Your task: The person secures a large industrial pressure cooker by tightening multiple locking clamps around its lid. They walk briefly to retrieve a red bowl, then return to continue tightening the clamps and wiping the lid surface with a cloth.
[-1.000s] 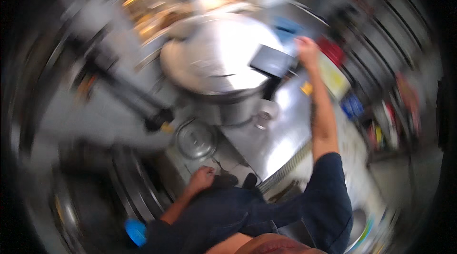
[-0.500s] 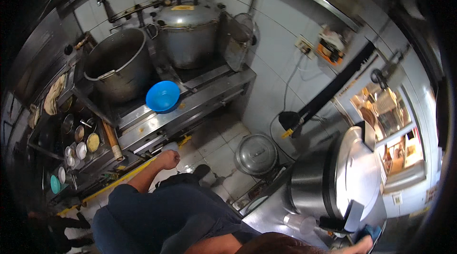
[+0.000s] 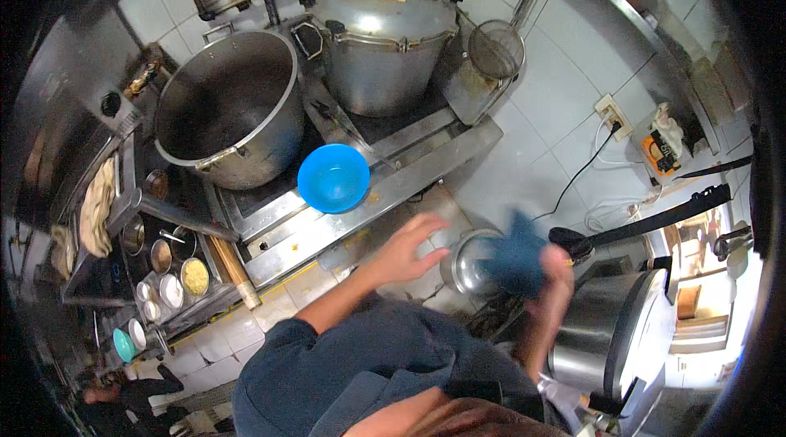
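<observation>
My right hand (image 3: 557,277) grips a dark blue cloth (image 3: 517,258), which is smeared by motion and hides part of a round metal lid (image 3: 469,267) low down behind it. My left hand (image 3: 412,250) is open, thumb and fingers apart, with nothing in it. Beyond that hand, a bright blue bowl (image 3: 334,179) rests on the front ledge of the steel stove (image 3: 282,228). To the right of my right forearm stands a big steel pot (image 3: 594,322) with a shiny pale top.
A large uncovered pot (image 3: 282,138) and a lidded pressure cooker (image 3: 381,72) stand on the stove. A strainer (image 3: 496,49) hangs at the wall. Small seasoning containers (image 3: 195,276) sit at the left. A black-handled tool (image 3: 663,214) juts in at right. Another person (image 3: 123,396) shows at lower left.
My right hand has brought the blue cloth up from the lower right to in front of me. My left hand has moved right and opened from a closed shape. The view has shifted.
</observation>
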`<state>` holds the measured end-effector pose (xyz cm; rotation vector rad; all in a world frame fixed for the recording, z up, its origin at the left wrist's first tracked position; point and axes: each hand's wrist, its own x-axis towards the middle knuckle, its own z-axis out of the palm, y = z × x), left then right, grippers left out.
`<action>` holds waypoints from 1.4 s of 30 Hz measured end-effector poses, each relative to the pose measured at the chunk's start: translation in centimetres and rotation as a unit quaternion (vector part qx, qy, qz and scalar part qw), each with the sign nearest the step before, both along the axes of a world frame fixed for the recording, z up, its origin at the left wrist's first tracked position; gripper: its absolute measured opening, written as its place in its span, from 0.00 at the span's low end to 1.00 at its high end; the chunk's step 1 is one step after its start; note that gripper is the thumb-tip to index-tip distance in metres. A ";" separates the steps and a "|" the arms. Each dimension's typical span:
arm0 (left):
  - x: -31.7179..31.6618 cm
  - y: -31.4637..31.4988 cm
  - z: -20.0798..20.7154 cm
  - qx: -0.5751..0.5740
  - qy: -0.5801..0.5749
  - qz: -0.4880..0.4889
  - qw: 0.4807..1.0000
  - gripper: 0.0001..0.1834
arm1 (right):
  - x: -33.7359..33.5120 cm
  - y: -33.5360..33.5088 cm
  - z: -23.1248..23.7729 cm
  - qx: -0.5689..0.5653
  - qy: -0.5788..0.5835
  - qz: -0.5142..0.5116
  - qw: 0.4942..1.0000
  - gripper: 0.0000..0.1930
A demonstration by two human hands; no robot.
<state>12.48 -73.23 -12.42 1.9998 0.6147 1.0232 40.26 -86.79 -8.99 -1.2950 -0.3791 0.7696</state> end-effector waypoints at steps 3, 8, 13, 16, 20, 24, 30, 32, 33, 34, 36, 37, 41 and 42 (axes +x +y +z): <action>1.4 4.1 -0.2 -0.044 0.008 -0.077 0.996 0.30 | -7.3 10.7 -3.5 0.013 0.144 0.185 0.972 0.21; 2.0 9.5 -0.4 -0.211 0.052 -0.019 0.976 0.30 | -10.0 19.3 -1.1 0.253 0.152 0.369 0.881 0.41; 2.3 17.8 5.6 -0.157 0.188 -0.071 0.967 0.23 | -7.5 28.7 -1.3 0.045 -0.052 0.205 0.976 0.18; -1.2 23.1 2.9 -0.102 0.002 0.048 0.994 0.21 | -3.9 33.6 0.3 0.117 0.073 0.129 0.982 0.17; -6.5 27.4 -1.7 -0.136 0.047 0.382 0.913 0.12 | 2.2 40.7 -3.6 -0.023 -0.001 0.316 0.949 0.16; -1.7 26.2 -2.8 -0.308 -0.006 0.276 0.910 0.28 | -2.5 43.9 -4.3 -0.162 -0.125 0.482 0.852 0.20; 4.8 26.3 -1.8 -0.278 -0.117 0.398 0.866 0.30 | -2.7 52.1 10.7 0.258 -0.441 0.662 0.549 0.28; 1.6 28.7 1.4 -0.278 -0.323 0.481 0.766 0.18 | -3.6 58.7 14.4 0.198 -0.405 0.469 0.760 0.22; -0.3 30.2 1.7 -0.233 -0.384 0.448 0.773 0.13 | -4.3 62.7 15.9 0.220 -0.418 0.382 0.794 0.21; -1.9 32.2 1.4 -0.206 -0.391 0.437 0.784 0.16 | -5.7 67.3 15.8 0.248 -0.572 0.276 0.731 0.25; -2.1 36.9 3.7 -0.104 -0.357 0.462 0.805 0.26 | -8.2 73.3 14.5 0.171 -0.710 0.301 0.613 0.30; -2.5 38.4 3.0 -0.076 -0.349 0.502 0.788 0.26 | -10.0 73.4 14.1 0.133 -0.724 0.321 0.596 0.31; -2.3 43.5 0.1 -0.033 -0.411 0.532 0.740 0.24 | -12.0 76.5 12.7 0.073 -0.750 0.350 0.556 0.31; -1.3 44.7 0.7 -0.068 -0.456 0.522 0.717 0.23 | -10.9 77.6 12.3 0.077 -0.748 0.349 0.560 0.31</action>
